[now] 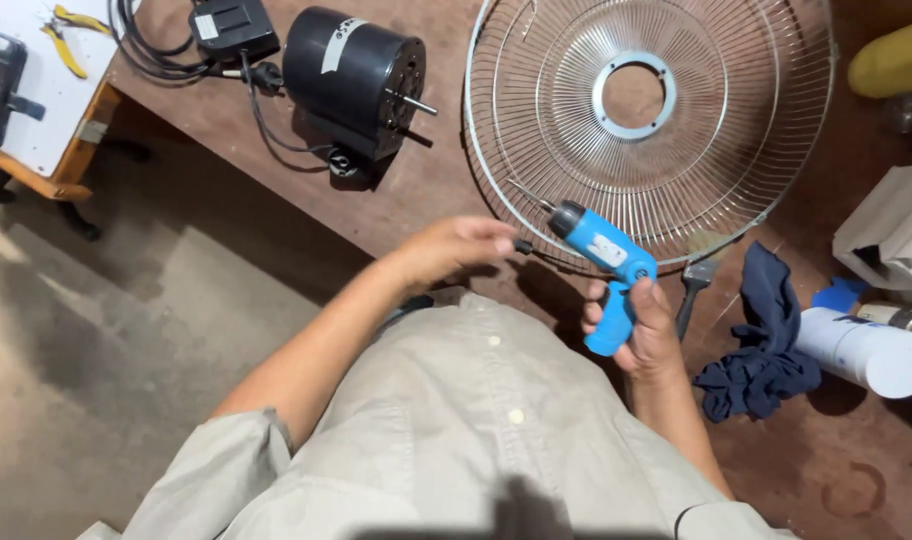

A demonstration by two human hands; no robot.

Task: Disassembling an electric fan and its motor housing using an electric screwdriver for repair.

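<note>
Screwdriver [606, 268] — light, rigid plastic; your right hand [644, 330] grips its handle, best hold. Left hand [466, 245] pinches the small bit [523, 246] — easily dropped.

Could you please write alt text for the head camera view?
A person's right hand grips a blue cordless screwdriver while the left hand pinches a small dark piece at its tip, beside a wire fan guard and black motor on a brown table.

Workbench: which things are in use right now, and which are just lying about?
In use:
blue driver in right hand
small dark bit at left hand
fan guard

Lying about:
black motor
dark rag
white can
yellow pliers
</note>
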